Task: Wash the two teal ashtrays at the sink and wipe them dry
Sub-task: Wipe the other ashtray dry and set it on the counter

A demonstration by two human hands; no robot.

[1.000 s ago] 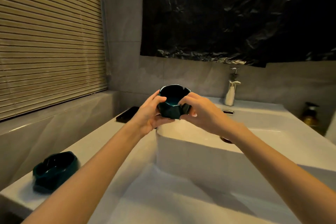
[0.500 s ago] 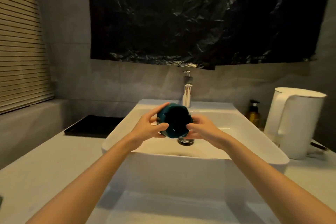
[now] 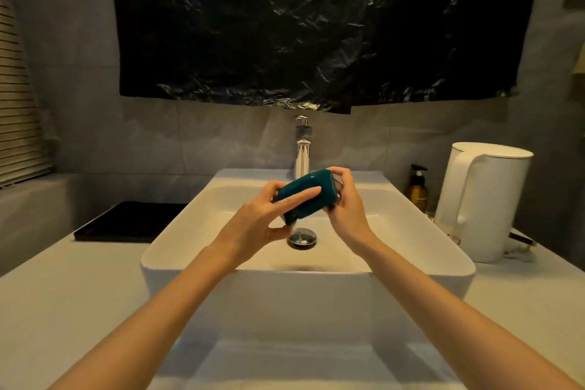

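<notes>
Both hands are on one teal ashtray (image 3: pixel 305 195), tilted over the sink (image 3: pixel 177 241) just above the drain (image 3: pixel 301 236). Left hand (image 3: pixel 256 225) fingers lie across its underside, right hand (image 3: pixel 346 206) pinches its rim.

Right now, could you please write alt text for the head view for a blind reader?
The left hand and right hand hold a teal ashtray tilted over a white sink near the tap. A white kettle stands beside it.

Dim, warm-lit bathroom. Grey tiled wall (image 3: pixel 152 136) with a crinkly black plastic sheet (image 3: pixel 316 25) hung across it, blinds (image 3: pixel 15 111) off to the left. White counter (image 3: pixel 63 294) has a black tray (image 3: pixel 126 222) on the left, white kettle (image 3: pixel 487 199) and amber pump bottle (image 3: pixel 418 193) on the right.
</notes>
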